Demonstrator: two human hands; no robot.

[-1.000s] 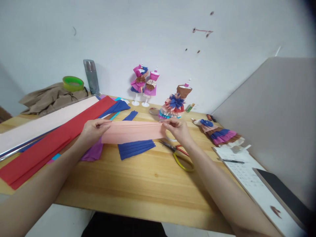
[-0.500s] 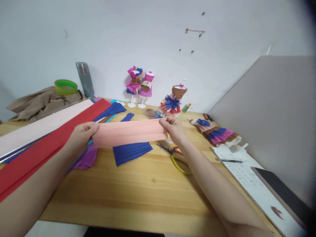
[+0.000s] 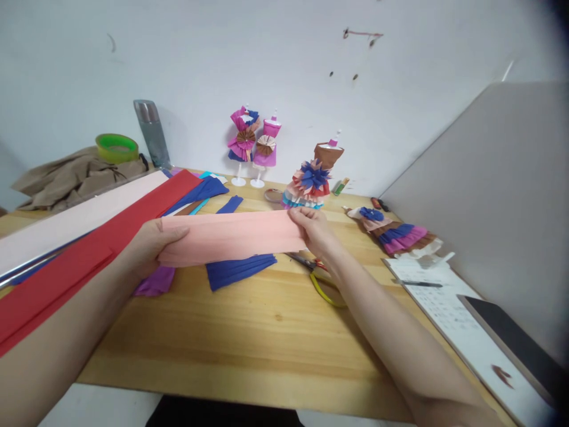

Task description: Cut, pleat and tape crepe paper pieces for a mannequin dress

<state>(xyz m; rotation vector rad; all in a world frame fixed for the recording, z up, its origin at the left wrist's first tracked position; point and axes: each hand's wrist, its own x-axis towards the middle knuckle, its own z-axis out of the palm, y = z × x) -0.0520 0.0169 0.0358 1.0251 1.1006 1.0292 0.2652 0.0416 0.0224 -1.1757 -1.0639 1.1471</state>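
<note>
A pink paper strip (image 3: 235, 237) is stretched level above the table between my two hands. My left hand (image 3: 155, 243) grips its left end, thumb lying on top and the other fingers hidden behind. The right end is pinched between thumb and fingers of my right hand (image 3: 311, 228). Beneath the strip lies a pleated blue piece (image 3: 240, 271), partly covered. Scissors with red and yellow handles (image 3: 326, 290) rest on the wood near my right wrist. A purple piece (image 3: 155, 281) lies below my left hand.
Red (image 3: 89, 267) and pale pink (image 3: 84, 207) sheets cover the left side. Dressed miniature stands (image 3: 315, 178) are along the wall. A paper dress (image 3: 400, 234), a white board (image 3: 427, 296) and a phone-like dark slab (image 3: 511, 344) lie right. A bottle (image 3: 152, 136) stands back left.
My left thumb has moved further in over the strip and lies flatter on it. The strip's left end has shifted slightly left. The whole view has shifted a little.
</note>
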